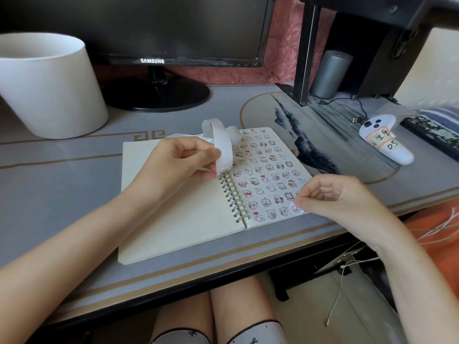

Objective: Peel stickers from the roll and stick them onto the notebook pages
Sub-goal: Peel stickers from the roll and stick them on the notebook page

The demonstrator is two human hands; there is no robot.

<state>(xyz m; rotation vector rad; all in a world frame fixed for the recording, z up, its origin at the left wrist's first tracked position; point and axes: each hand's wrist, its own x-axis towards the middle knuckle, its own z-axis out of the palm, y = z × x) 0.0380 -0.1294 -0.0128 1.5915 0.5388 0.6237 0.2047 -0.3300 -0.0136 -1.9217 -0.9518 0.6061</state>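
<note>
Knees sit under the desk edge; both forearms reach over it to the spiral notebook, which lies open and flat on the desk.

Left hand: fingers curled, thumb and fingertips pinching the sticker strip just above the wire binding. The white strip loops up and back behind the hand. Probably held raised so the loose tail stays off the page and the next sticker is ready.

Right hand: thumb and forefinger pinched on a round sticker, remaining fingers folded in. The sticker is at the outer edge of the right page, near its lower corner. I cannot tell whether it is pressed down yet.

The right page is nearly filled with rows of small cartoon stickers, and this spot looks like one of the last gaps. The left page is blank.

Judgement: placement step in hand; the page is close to done.

Also present: Samsung monitor, white tub, white controller.
</note>
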